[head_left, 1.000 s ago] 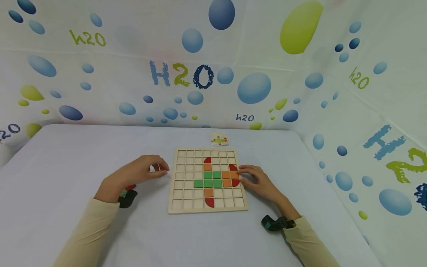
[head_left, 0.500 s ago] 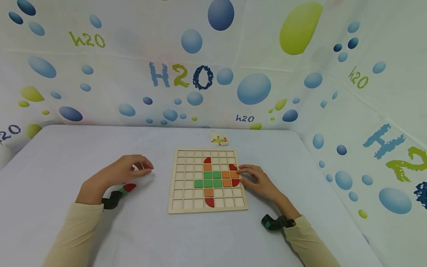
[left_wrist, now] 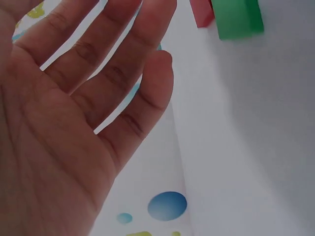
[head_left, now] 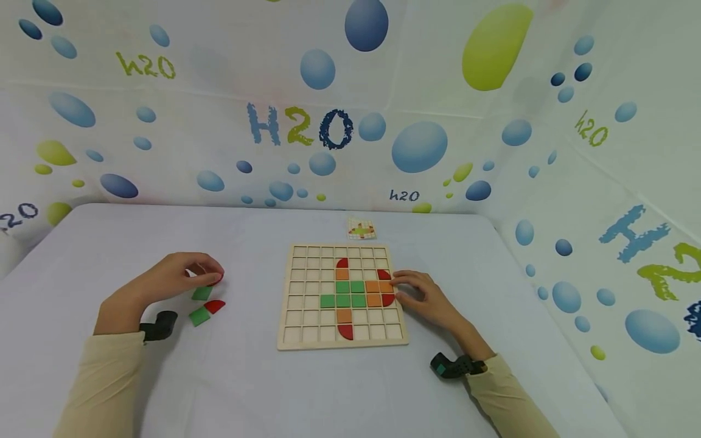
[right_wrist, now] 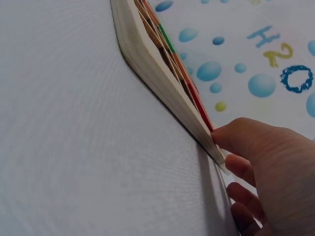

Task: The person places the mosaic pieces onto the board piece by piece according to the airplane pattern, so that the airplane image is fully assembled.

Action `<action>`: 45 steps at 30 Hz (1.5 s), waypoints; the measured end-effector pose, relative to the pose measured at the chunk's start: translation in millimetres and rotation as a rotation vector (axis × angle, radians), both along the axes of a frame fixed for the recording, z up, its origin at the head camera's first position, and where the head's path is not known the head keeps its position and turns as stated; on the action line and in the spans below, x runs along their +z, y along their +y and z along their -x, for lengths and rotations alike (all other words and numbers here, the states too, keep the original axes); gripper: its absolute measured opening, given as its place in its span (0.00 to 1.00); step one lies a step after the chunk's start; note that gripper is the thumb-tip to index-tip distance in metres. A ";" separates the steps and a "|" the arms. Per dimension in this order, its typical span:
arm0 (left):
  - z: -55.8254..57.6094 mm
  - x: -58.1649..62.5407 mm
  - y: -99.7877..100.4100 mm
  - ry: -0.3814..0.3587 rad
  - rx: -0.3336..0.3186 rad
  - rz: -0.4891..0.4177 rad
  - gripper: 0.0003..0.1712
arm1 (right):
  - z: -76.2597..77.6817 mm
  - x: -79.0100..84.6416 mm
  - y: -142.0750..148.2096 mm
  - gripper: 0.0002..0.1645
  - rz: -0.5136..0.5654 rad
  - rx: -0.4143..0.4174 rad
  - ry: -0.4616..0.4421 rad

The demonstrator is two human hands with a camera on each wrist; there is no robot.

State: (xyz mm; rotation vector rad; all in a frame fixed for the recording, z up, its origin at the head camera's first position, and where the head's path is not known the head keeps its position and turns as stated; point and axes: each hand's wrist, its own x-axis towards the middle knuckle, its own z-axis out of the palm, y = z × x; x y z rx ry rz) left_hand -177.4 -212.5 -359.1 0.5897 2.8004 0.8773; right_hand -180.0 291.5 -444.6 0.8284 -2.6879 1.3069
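In the head view my left hand [head_left: 164, 278] is at the left of the table, thumb and index fingertips at a red quarter-circle piece [head_left: 220, 278] that they partly hide. A green square tile [head_left: 202, 293] lies under that hand. Nearer me lie another red quarter-circle piece [head_left: 215, 306] and a green square tile [head_left: 199, 316]. My right hand [head_left: 429, 299] rests at the right edge of a wooden grid board [head_left: 301, 319], its fingers loosely bent. In the right wrist view its thumb [right_wrist: 234, 136] touches the board's edge.
Green tiles [head_left: 342, 300], orange tiles [head_left: 344, 316] and red quarter-circle pieces [head_left: 345, 331] sit in the board's cells. Behind the board lies a small pattern card [head_left: 361, 229]. A white table [head_left: 230, 389] meets a printed curtain [head_left: 219, 73] at its back.
My left hand has moved left, from beside the board to the loose pieces, uncovering the nearer green tile and red piece. My right hand has stayed at the board's edge.
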 end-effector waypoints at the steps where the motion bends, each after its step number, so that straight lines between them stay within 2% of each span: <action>1: -0.1 0.0 -1.8 -0.008 0.008 0.001 0.10 | -0.4 0.6 0.0 0.18 0.001 -0.001 -0.002; 6: -1.5 0.3 -6.9 -0.045 0.034 0.012 0.12 | -2.2 2.7 -0.3 0.18 0.011 0.004 -0.008; 15: -1.1 -6.3 -16.5 -0.122 0.094 0.034 0.14 | -2.7 3.2 -0.3 0.18 0.007 -0.001 -0.014; 20: -1.2 -11.7 -25.0 -0.152 0.097 0.042 0.18 | -1.9 2.5 0.0 0.18 0.014 0.001 -0.016; 25: -1.9 -16.1 -33.2 -0.179 0.064 0.003 0.20 | -1.8 2.3 -0.4 0.18 0.006 -0.001 -0.014; 33: -0.6 -19.2 -36.5 -0.165 0.007 -0.009 0.22 | -1.5 0.9 1.4 0.18 0.011 0.000 -0.020; 45: 0.3 -19.7 -33.4 -0.134 0.058 0.018 0.21 | -5.5 5.7 -3.2 0.19 0.011 -0.023 -0.028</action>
